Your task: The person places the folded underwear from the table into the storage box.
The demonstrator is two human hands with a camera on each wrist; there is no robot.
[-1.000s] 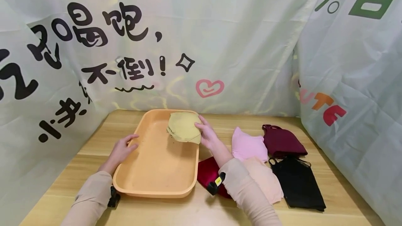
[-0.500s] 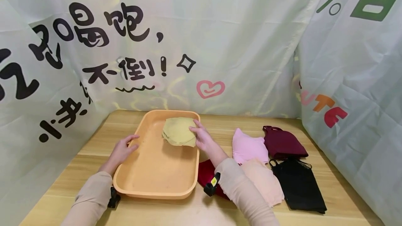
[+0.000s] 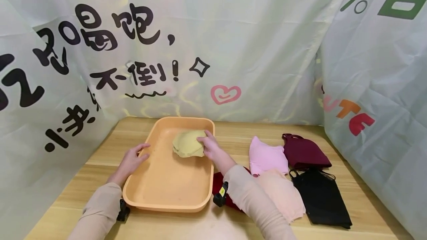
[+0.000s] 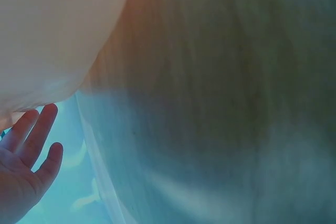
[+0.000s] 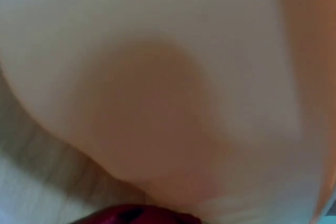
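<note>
An orange plastic tray (image 3: pixel 170 190) lies on the wooden table. Inside its far right part, my right hand (image 3: pixel 213 150) pinches the near edge of a folded pale yellow bra (image 3: pixel 187 143), with the thumb on top. That bra looks rounded like a cup and sits low over the tray floor; whether it touches the floor I cannot tell. My left hand (image 3: pixel 131 160) rests at the tray's left rim, fingers apart. In the left wrist view its fingers (image 4: pixel 39 135) look nearly straight beside the tray wall (image 4: pixel 63 35). The right wrist view shows mostly the tray's blurred side (image 5: pixel 157 103).
Right of the tray lie folded garments: a red one (image 3: pixel 218 184) partly under the right forearm, a pink one (image 3: pixel 267 158), a peach one (image 3: pixel 283 195), a maroon one (image 3: pixel 305 153) and a black one with straps (image 3: pixel 321 197). Printed cloth walls (image 3: pixel 267 47) enclose the table.
My right hand has brought the yellow bra leftward, nearer and lower, from over the tray's far right rim into the tray. The left hand has stayed at the rim.
</note>
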